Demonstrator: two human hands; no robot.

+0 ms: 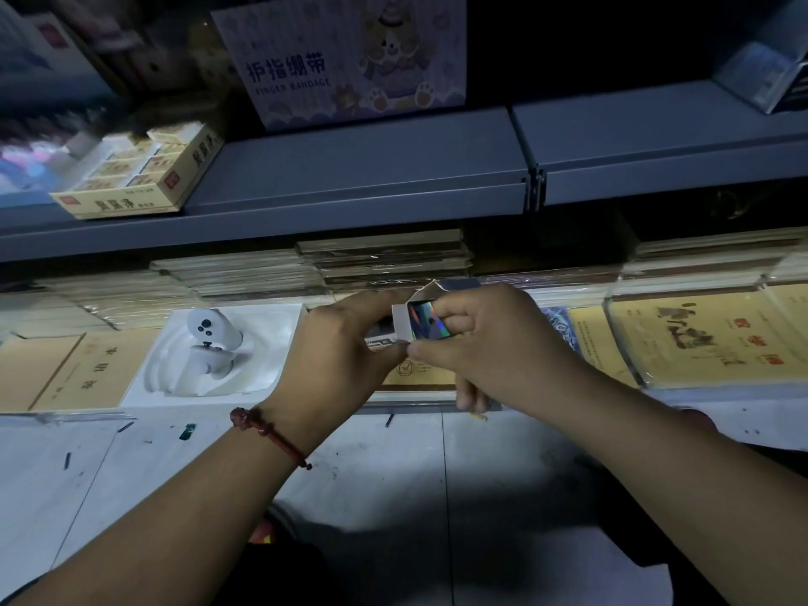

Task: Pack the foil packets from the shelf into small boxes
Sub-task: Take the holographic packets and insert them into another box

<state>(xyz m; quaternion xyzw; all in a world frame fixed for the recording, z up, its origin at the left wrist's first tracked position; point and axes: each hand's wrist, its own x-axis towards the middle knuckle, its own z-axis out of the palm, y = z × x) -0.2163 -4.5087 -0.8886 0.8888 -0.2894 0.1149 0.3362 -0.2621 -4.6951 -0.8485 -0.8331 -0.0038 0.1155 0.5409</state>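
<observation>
Working right above the lower shelf's front edge [406, 406], your left hand [345, 347] grips a small white cardboard box [400, 322]; your right hand [481, 343] pinches the shiny holographic foil packet [427, 325], half inside.

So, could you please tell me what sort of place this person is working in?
Probably a stationery shop or stockroom: grey metal shelving holds a display box marked Finger Bandage, a carton of small yellow boxes, and stacks of wrapped notebooks.

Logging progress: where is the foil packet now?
Head view, centre: foil packet partway in the small box, pinched by the right hand; left hand holds the box.
</observation>
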